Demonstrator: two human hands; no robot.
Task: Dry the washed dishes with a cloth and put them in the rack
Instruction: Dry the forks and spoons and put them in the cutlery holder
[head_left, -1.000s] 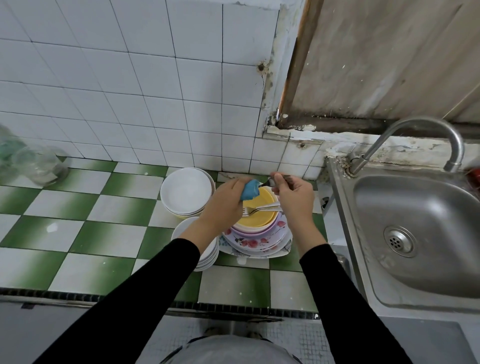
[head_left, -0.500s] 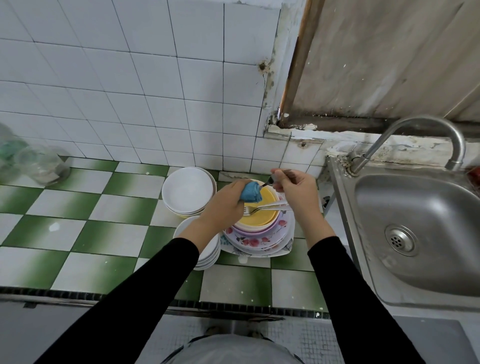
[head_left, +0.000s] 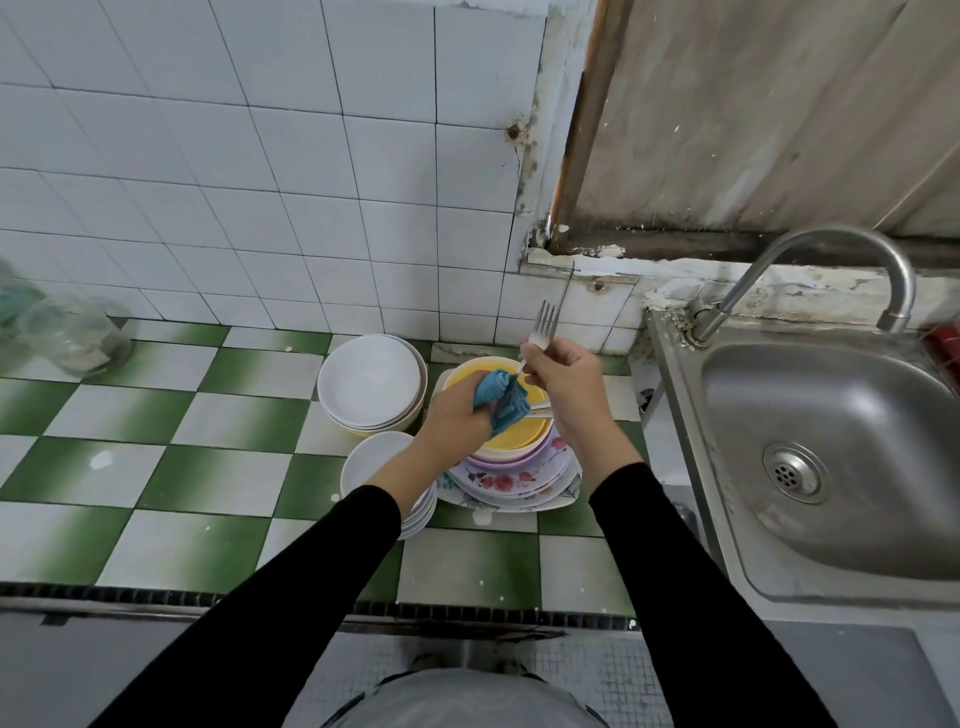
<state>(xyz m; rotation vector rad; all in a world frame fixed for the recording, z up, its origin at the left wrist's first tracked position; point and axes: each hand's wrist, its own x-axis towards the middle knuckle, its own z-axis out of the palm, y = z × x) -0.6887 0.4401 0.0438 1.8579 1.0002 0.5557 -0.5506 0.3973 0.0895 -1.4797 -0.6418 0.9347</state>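
You face a counter (head_left: 208, 467) tiled in green and white checks. On it stand a stack of white bowls (head_left: 371, 384) by the wall (head_left: 311, 208), a second white stack (head_left: 374, 460) just in front, a flowered plate pile (head_left: 511, 486) beside them, and glass jars (head_left: 72, 338) at far left.

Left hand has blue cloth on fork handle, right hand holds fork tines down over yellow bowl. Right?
No. Head view: the fork points tines up, not down. Left hand holds the blue cloth on its handle, right hand holds it over the yellow bowl.

free: counter (head_left: 156, 467) left | blocked: white bowls (head_left: 369, 382), plate stack (head_left: 519, 483), faucet (head_left: 831, 249) right
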